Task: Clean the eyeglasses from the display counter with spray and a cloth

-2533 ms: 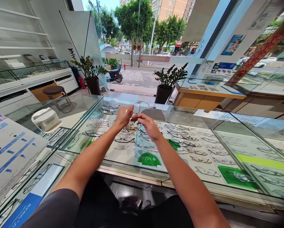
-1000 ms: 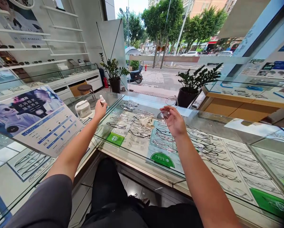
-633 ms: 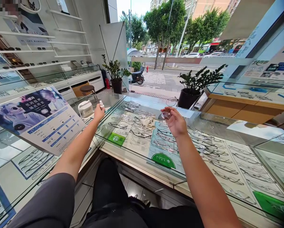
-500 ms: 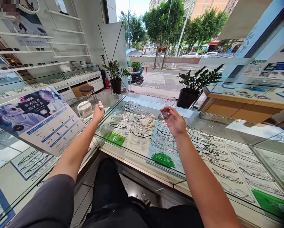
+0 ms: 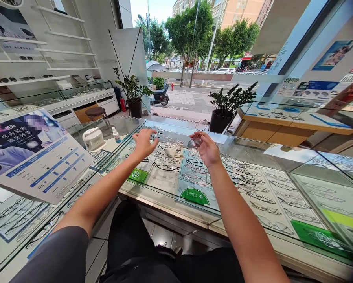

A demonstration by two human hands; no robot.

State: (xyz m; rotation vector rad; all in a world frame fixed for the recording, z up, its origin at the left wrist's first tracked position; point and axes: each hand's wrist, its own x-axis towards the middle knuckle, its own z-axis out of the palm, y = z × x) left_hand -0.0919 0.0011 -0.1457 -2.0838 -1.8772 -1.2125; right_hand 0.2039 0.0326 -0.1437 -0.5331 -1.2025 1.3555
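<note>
My right hand (image 5: 209,148) is closed on a pair of thin-rimmed eyeglasses (image 5: 196,141), held above the glass counter. One round lens stands up beyond the fingertips. My left hand (image 5: 145,143) reaches over the counter with fingers apart and nothing in it. Just right of it, a crumpled beige cloth (image 5: 173,151) lies on the glass. A small white spray bottle (image 5: 116,135) with a blue label stands upright to the left of my left hand, beside a white box-shaped device (image 5: 93,138).
Rows of eyeglass frames (image 5: 247,179) lie inside the glass display counter (image 5: 164,188). A printed advertising board (image 5: 43,157) leans at the left. Potted plants (image 5: 222,120) stand beyond the counter, near the window. A round stool (image 5: 95,112) is at the back left.
My left hand has let go of the spray bottle, which now stands on the counter, and has moved right toward the cloth. My right hand still holds the eyeglasses. The view has shifted slightly.
</note>
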